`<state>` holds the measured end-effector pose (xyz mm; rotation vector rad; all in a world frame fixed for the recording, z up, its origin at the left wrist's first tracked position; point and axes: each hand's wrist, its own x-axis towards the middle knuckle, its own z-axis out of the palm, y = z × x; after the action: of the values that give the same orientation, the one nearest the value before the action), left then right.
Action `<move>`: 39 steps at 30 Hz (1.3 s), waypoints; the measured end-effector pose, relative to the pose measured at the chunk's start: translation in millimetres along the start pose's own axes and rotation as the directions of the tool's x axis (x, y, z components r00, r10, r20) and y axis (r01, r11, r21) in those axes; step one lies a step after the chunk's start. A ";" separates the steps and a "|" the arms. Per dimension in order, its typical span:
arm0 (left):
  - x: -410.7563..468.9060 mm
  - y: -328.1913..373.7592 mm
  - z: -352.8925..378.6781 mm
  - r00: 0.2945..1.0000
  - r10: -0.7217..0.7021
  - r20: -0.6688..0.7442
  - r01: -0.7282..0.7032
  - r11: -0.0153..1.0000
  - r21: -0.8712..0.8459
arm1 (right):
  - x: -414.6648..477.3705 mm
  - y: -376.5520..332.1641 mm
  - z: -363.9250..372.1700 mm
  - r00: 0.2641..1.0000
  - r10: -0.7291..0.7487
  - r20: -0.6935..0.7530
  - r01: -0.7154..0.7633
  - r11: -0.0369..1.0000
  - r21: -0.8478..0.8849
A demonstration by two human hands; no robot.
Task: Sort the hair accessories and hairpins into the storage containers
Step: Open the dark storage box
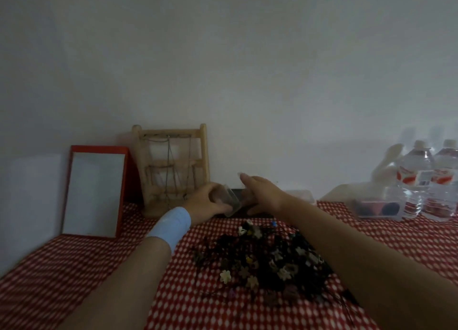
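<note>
I read the left hand (210, 200) as curled round a small clear container (229, 200), thumb on the side towards me and fingers over the far side, so the tub sits tipped in its grip. A pale blue wristband (171, 226) sits on that wrist. The right hand (260, 190) is just beside it, across the container, palm down and fingers stretched out fairly straight. Something clear shows at its fingertips, but in the blur I cannot tell whether it is touching or holding anything. Both hands hover over a dark flat base (260, 213) at the far edge of the tabletop (74, 267).

What matters to me is that the work lies behind the hands, not ahead of them. The pile of hair accessories (260, 260), dark pins and bands with pale flower clips mixed in, sits on the checked cloth on my side of both hands. It lies between the forearms and hard against the right one. The heap runs roughly along the line of that right forearm. Single pins are too small for me to give their direction.

I judge that the right hand is the nearer picker, with a short pull back to reach the pile, while the left steadies the container.

Farther out, beyond the left hand, a wooden toy chair (171, 171) and a red-framed board (94, 190) lean at the wall. Out past the right hand are a lidded clear box (300, 195) and water bottles (418, 180).
</note>
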<state>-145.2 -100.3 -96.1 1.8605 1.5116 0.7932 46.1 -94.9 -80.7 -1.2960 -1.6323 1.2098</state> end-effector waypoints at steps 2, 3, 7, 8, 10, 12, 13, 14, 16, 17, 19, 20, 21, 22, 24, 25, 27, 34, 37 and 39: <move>-11.0 -16.3 -9.5 0.999 0.028 -0.040 -0.029 1.000 -0.009 | 8.3 0.3 25.2 0.999 0.043 0.024 -0.044 0.996 0.076; -14.2 -21.4 -12.4 0.998 0.051 -0.042 -0.053 0.998 -0.026 | 11.0 0.8 33.6 0.998 0.055 0.034 -0.058 0.994 0.093; -17.1 -42.0 -24.9 0.996 0.050 -0.068 -0.040 0.991 0.131 | 26.3 7.5 61.7 0.997 0.031 0.067 -0.040 0.990 0.139; -17.8 -46.0 -28.0 0.997 0.018 -0.070 -0.004 0.980 0.197 | 28.7 8.8 66.8 0.997 0.021 0.071 -0.030 0.990 0.138; -18.2 -56.3 -32.2 0.995 -0.076 -0.066 0.092 0.957 0.275 | 32.2 9.0 77.3 0.996 0.009 0.092 -0.020 0.994 0.109; -16.6 -68.5 -34.5 0.987 -0.132 -0.088 0.154 0.932 0.328 | 34.3 9.1 87.6 0.993 0.012 0.117 -0.022 0.996 0.091; -15.8 -73.9 -34.2 0.985 -0.148 -0.086 0.169 0.925 0.339 | 34.6 10.4 90.6 0.991 0.018 0.132 -0.029 0.996 0.088; -15.3 -79.8 -34.1 0.985 -0.158 -0.076 0.174 0.921 0.348 | 35.3 12.5 93.1 0.989 0.026 0.146 -0.038 0.996 0.076; -14.5 -89.7 -34.9 0.983 -0.184 -0.027 0.179 0.896 0.407 | 37.5 17.2 95.8 0.984 0.040 0.174 -0.044 0.999 0.022; -15.0 -90.1 -36.3 0.980 -0.200 0.006 0.177 0.879 0.443 | 37.0 17.9 95.5 0.982 0.032 0.186 -0.035 0.999 0.016; -12.2 -85.8 -40.8 0.977 -0.210 0.042 0.161 0.850 0.502 | 36.0 17.6 90.3 0.981 -0.005 0.193 -0.005 0.999 0.049; -9.3 -80.0 -43.7 0.982 -0.184 0.037 0.139 0.847 0.513 | 35.9 16.7 86.1 0.983 -0.027 0.181 0.016 0.998 0.065; -5.0 -73.5 -45.7 0.989 -0.145 -0.002 0.127 0.859 0.496 | 35.7 15.4 81.4 0.985 -0.048 0.169 0.034 0.996 0.086; 0.9 -66.6 -47.1 0.995 -0.087 -0.051 0.101 0.882 0.460 | 35.3 14.4 76.5 0.985 -0.067 0.157 0.051 0.993 0.104; 8.4 -44.2 -44.6 0.990 -0.028 -0.142 0.077 0.933 0.351 | 34.6 13.0 66.3 0.986 -0.096 0.135 0.079 0.989 0.123; 10.9 -33.4 -41.2 0.987 -0.041 -0.156 0.088 0.947 0.310 | 33.4 12.5 60.4 0.987 -0.109 0.119 0.093 0.987 0.133; 17.3 -14.5 -29.2 0.991 -0.086 -0.103 0.108 0.966 0.234 | 30.3 13.8 44.9 0.987 -0.146 0.062 0.136 0.980 0.145; 50.2 30.8 30.6 0.997 -0.074 0.014 0.075 0.984 -0.159 | 14.4 32.3 -33.5 0.970 -0.235 -0.069 0.225 0.966 -0.128; 64.0 47.3 53.0 0.998 -0.060 0.002 0.059 0.972 -0.229 | 9.3 39.4 -64.8 0.971 -0.217 -0.104 0.180 0.941 -0.286; 75.4 55.7 67.9 0.998 -0.052 0.022 0.056 0.964 -0.258 | 10.7 46.4 -84.9 0.969 -0.210 -0.134 0.134 0.892 -0.432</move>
<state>-45.9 -41.1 -91.0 1.6224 1.3712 0.9024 135.9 -62.0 -99.3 -1.4308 -1.8931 0.6309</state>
